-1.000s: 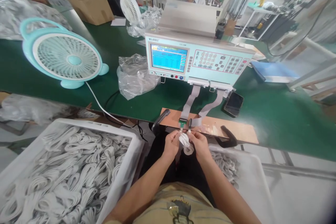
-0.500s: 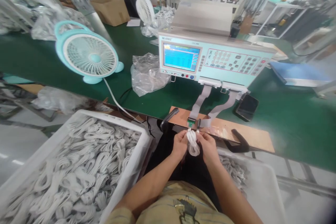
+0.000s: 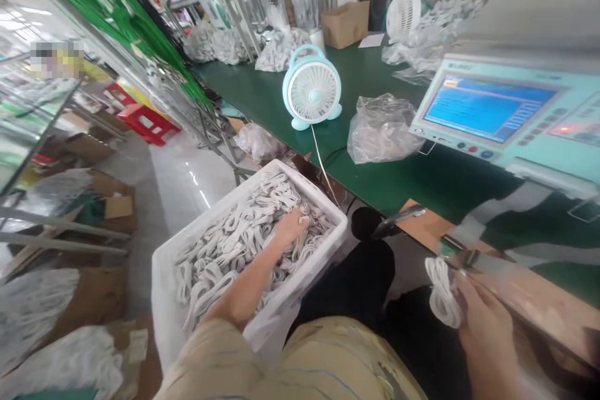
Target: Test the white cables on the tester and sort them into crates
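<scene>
My left hand is down in the white crate on the left, among many coiled white cables. Its fingers are curled closed around part of one bundle, with a bit of white showing at the fingertips. At the right, my right hand grips a coiled white cable bundle between thumb and fingers. This coil is beside the wooden board at the table edge, close to a small green connector board with grey ribbon cable. Whether the coil's plug touches that connector, I cannot tell.
A tester with a blue screen stands on the green table. Left of it are a clear plastic bag and a light-blue fan with its cord hanging down. A black-handled clamp sits on the board. Other people are farther back.
The view has swung left. My left hand has left the coil by the connector and moved into the crate. My right hand keeps hold of the coil.
</scene>
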Tool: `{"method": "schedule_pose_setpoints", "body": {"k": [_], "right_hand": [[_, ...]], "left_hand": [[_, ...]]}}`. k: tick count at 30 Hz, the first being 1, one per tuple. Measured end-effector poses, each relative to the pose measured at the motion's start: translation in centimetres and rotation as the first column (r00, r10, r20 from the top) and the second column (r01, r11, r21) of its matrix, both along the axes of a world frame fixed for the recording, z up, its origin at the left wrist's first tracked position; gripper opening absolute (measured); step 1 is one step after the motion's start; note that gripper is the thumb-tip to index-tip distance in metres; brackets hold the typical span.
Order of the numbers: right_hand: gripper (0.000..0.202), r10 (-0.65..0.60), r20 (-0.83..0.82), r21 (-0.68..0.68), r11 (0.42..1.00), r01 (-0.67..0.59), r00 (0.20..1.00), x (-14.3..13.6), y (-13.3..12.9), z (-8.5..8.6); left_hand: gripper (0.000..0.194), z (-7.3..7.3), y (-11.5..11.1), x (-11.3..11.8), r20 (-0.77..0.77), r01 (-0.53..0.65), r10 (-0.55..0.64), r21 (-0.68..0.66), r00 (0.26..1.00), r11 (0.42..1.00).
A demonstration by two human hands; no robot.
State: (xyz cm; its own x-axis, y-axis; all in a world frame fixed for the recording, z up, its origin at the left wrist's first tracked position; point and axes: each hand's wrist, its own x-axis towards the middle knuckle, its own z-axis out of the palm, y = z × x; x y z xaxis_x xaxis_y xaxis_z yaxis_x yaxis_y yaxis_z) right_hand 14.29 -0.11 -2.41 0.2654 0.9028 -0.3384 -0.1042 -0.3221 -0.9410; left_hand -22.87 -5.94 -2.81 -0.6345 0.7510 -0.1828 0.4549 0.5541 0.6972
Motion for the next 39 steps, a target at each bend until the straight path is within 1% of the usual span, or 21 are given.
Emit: {"method": "schedule_pose_setpoints", "body": {"k": [3,5,7,10,12,14,15,16,17,18,19,21,23,26,29,32,34,36,37,38,39], "right_hand": [[0.029,-0.045,-0.028,-0.051,0.998,0.043,0.999,-0.1,0.1,0.1],[0.031,-0.066,-0.050,-0.070,0.996,0.062,0.997,-0.1,0.0,0.0],[0.032,-0.048,-0.075,-0.074,0.996,0.042,0.996,0.0,-0.2,-0.1],[0.032,0.009,-0.117,-0.062,0.998,-0.016,0.993,-0.1,-0.4,-0.2],[0.032,0.024,-0.149,-0.035,0.999,-0.029,0.989,-0.2,-0.3,-0.2],[0.032,0.023,-0.163,-0.011,1.000,-0.026,0.986,-0.4,-0.3,-0.2],[0.032,0.021,-0.157,-0.002,1.000,-0.021,0.987,-0.5,-0.4,-0.1],[0.032,0.021,-0.143,0.007,1.000,-0.020,0.989,-0.5,-0.4,-0.1],[0.033,0.021,-0.124,0.014,1.000,-0.020,0.992,-0.6,-0.5,0.0],[0.034,0.022,-0.101,0.021,1.000,-0.020,0.995,-0.6,-0.5,0.0],[0.034,0.024,-0.080,0.028,0.999,-0.022,0.996,-0.7,-0.6,0.1],[0.035,0.021,-0.055,0.044,0.999,-0.019,0.998,-0.7,-0.5,0.1],[0.036,0.018,-0.060,0.047,0.999,-0.015,0.998,-0.6,-0.4,0.1],[0.036,-0.002,-0.104,0.036,0.999,0.005,0.995,-0.9,-0.3,0.2],[0.034,0.002,-0.114,0.050,0.999,0.003,0.994,-1.6,-0.6,0.4],[0.032,0.083,-0.099,0.065,0.995,-0.077,0.992,-1.4,-1.5,0.7],[0.029,0.181,-0.039,0.073,0.981,-0.178,0.983,0.6,-2.5,0.9],[0.025,0.312,0.123,0.045,0.946,-0.320,0.942,4.1,-3.8,1.1],[0.023,0.377,0.247,-0.005,0.922,-0.387,0.893,6.2,-4.5,1.2],[0.021,0.430,0.402,-0.075,0.895,-0.439,0.808,8.2,-5.1,1.3],[0.018,0.442,0.568,-0.158,0.886,-0.435,0.694,10.0,-5.7,1.5]], "left_hand": [[0.024,-3.0,-1.5,-1.1,0.051,-0.043,0.047,-0.086,0.998,0.995],[0.019,-3.6,-2.4,-0.9,0.076,-0.068,0.073,-0.058,0.994,0.996],[0.016,-3.1,-3.0,-1.0,0.102,-0.103,0.101,0.014,0.990,0.995],[0.019,-0.9,-2.5,-1.8,0.184,-0.179,0.149,0.162,0.972,0.970],[0.023,1.0,-1.4,-1.2,0.406,-0.279,0.134,0.325,0.904,0.904],[0.025,2.8,0.0,1.5,0.601,-0.273,-0.030,0.407,0.799,0.872],[0.024,3.4,0.7,3.7,0.638,-0.201,-0.130,0.419,0.759,0.886],[0.023,3.9,1.5,6.2,0.634,-0.062,-0.232,0.406,0.737,0.912],[0.023,4.0,2.3,9.0,0.608,0.055,-0.293,0.379,0.738,0.924],[0.027,3.8,3.2,11.8,0.600,0.181,-0.354,0.330,0.717,0.926],[0.032,3.4,4.1,14.5,0.622,0.288,-0.406,0.286,0.670,0.914],[0.041,2.1,5.6,19.1,0.705,0.384,-0.422,0.225,0.569,0.895],[0.047,0.7,6.7,22.1,0.788,0.421,-0.394,0.191,0.472,0.887],[0.046,-0.2,7.6,23.9,0.846,0.427,-0.370,0.193,0.384,0.883],[0.035,0.2,7.4,24.3,0.837,0.371,-0.397,0.256,0.376,0.892],[0.033,0.7,6.0,24.4,0.841,0.329,-0.420,0.312,0.341,0.891],[0.032,0.8,4.8,24.3,0.885,0.311,-0.378,0.291,0.271,0.905],[0.034,0.7,3.9,24.0,0.941,0.293,-0.283,0.223,0.183,0.930],[0.034,0.7,3.5,23.8,0.961,0.282,-0.239,0.192,0.142,0.940],[0.034,0.6,3.2,23.7,0.972,0.274,-0.206,0.169,0.114,0.947],[0.033,0.6,3.0,23.7,0.976,0.270,-0.189,0.155,0.105,0.950]]}}
